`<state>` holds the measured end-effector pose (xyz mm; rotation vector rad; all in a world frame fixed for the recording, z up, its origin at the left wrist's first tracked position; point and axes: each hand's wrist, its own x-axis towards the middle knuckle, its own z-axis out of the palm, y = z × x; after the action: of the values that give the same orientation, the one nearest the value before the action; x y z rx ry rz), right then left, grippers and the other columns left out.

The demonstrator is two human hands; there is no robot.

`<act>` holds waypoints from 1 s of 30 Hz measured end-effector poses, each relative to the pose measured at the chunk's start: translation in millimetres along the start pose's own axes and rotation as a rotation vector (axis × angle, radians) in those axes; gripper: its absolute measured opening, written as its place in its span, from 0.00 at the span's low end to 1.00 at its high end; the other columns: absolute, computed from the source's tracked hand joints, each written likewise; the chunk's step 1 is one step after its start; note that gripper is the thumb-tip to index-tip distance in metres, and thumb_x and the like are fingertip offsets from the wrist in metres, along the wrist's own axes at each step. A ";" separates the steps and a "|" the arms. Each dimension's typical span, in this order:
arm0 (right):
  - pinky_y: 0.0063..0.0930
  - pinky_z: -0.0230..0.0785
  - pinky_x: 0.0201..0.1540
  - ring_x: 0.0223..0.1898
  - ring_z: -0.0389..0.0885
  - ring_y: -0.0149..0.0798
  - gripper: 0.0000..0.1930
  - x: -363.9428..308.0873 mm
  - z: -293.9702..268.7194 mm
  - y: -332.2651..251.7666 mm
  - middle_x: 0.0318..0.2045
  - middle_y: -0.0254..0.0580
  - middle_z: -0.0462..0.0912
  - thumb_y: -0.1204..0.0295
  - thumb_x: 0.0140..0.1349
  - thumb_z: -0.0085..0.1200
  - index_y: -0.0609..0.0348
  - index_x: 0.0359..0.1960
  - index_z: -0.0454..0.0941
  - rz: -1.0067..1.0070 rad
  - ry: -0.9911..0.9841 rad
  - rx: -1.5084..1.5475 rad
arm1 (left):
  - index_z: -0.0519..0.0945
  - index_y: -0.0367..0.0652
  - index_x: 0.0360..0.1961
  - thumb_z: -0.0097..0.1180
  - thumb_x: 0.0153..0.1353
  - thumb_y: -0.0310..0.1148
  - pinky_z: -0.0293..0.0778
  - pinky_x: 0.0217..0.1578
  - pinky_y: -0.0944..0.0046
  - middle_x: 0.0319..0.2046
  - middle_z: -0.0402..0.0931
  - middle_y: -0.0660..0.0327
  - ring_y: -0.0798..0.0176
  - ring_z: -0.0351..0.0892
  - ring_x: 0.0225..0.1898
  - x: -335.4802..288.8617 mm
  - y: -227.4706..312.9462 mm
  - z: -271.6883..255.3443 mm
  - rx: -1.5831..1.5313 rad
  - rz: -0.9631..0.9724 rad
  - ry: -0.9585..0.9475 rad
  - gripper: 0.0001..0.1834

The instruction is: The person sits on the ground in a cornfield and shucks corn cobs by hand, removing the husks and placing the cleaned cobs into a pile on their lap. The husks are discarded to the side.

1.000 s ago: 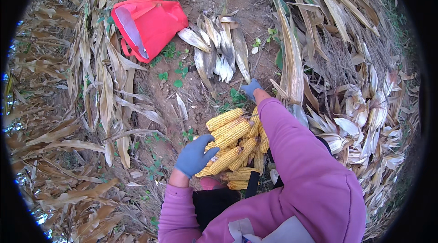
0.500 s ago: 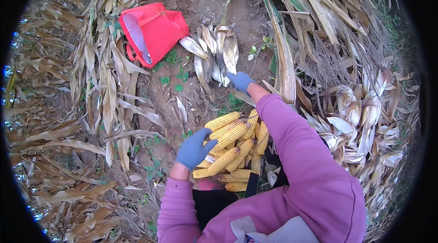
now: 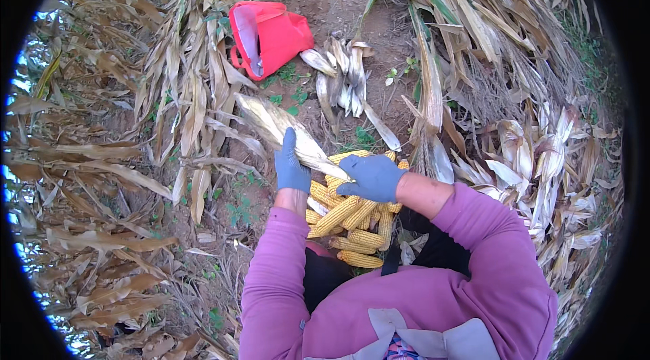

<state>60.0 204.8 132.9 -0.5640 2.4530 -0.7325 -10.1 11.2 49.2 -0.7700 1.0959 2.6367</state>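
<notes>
An ear of corn in its dry, pale husk (image 3: 281, 124) lies slantwise between my gloved hands, above a heap of bare yellow corn cobs (image 3: 349, 213). My left hand (image 3: 292, 169) is closed around the ear's underside, one finger pointing up along the husk. At the ear's near right end, my right hand (image 3: 374, 178) grips the husk with its fingers curled and partly hidden. Several more unhusked ears (image 3: 347, 79) lie in a small cluster on the soil ahead.
A red bag (image 3: 281, 38) lies on its side at the far left of the unhusked ears. Dry corn stalks (image 3: 467, 15) are piled at the far right, dry leaves (image 3: 193, 116) along the left. Stripped husks (image 3: 535, 170) cover the ground to my right.
My right hand has come back from the unhusked cluster with one ear, now over the cobs. My left hand has lifted off the cobs and taken hold of the ear. The view has shifted.
</notes>
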 end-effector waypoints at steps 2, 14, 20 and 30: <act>0.40 0.67 0.50 0.48 0.76 0.55 0.29 -6.5 -8.4 2.7 0.49 0.54 0.76 0.45 0.61 0.46 0.55 0.53 0.68 -0.045 0.020 0.164 | 0.64 0.40 0.60 0.61 0.56 0.30 0.69 0.52 0.59 0.51 0.72 0.58 0.59 0.72 0.50 -12.2 12.8 -1.3 0.065 0.056 -0.048 0.31; 0.25 0.62 0.53 0.45 0.71 0.31 0.26 -26.9 -45.9 98.8 0.44 0.42 0.76 0.53 0.66 0.46 0.67 0.52 0.70 -0.011 0.995 1.390 | 0.58 0.37 0.63 0.68 0.44 0.29 0.63 0.57 0.64 0.55 0.67 0.56 0.61 0.67 0.55 -113.8 -60.9 43.6 1.045 0.083 -0.700 0.45; 0.27 0.63 0.53 0.46 0.74 0.35 0.25 -36.3 -35.5 97.2 0.44 0.46 0.79 0.55 0.66 0.48 0.68 0.49 0.72 0.102 1.154 1.285 | 0.55 0.37 0.64 0.69 0.44 0.31 0.63 0.57 0.62 0.56 0.66 0.53 0.59 0.68 0.56 -108.9 -79.0 51.7 1.072 0.160 -0.646 0.48; 0.26 0.65 0.50 0.43 0.74 0.33 0.21 -29.6 -50.1 87.4 0.41 0.43 0.79 0.58 0.66 0.49 0.66 0.48 0.74 0.118 1.248 1.057 | 0.54 0.36 0.64 0.70 0.44 0.36 0.66 0.54 0.61 0.54 0.69 0.48 0.55 0.71 0.54 -93.5 -62.2 50.9 1.289 0.432 -0.634 0.49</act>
<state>33.5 306.2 127.4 0.6487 2.3573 -2.6098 71.4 93.8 91.1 0.5522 2.3384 1.5112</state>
